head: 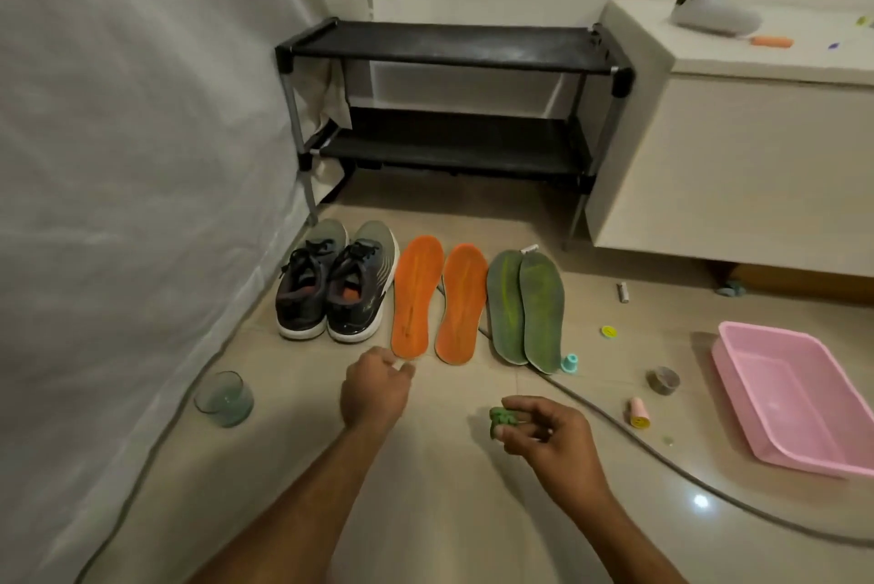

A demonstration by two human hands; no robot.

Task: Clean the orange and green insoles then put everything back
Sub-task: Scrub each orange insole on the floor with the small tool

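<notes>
Orange insoles point(437, 299) lie flat on the floor just beyond the left hand point(376, 387), whose curled fingertips nearly touch the nearer heel; whether they pinch anything I cannot tell. Green insoles point(525, 309) overlap farther right, ahead of the right hand point(551, 434), which pinches a small green scrubber point(500, 423). Cleaning looks barely begun, and the return to the sneakers point(336, 285) and shoe rack point(449, 101) is all left. A pink basin point(756, 356) sits right of the right hand, a glass point(224, 399) left of the left hand; a cable point(662, 465) and small caps litter the reach.
</notes>
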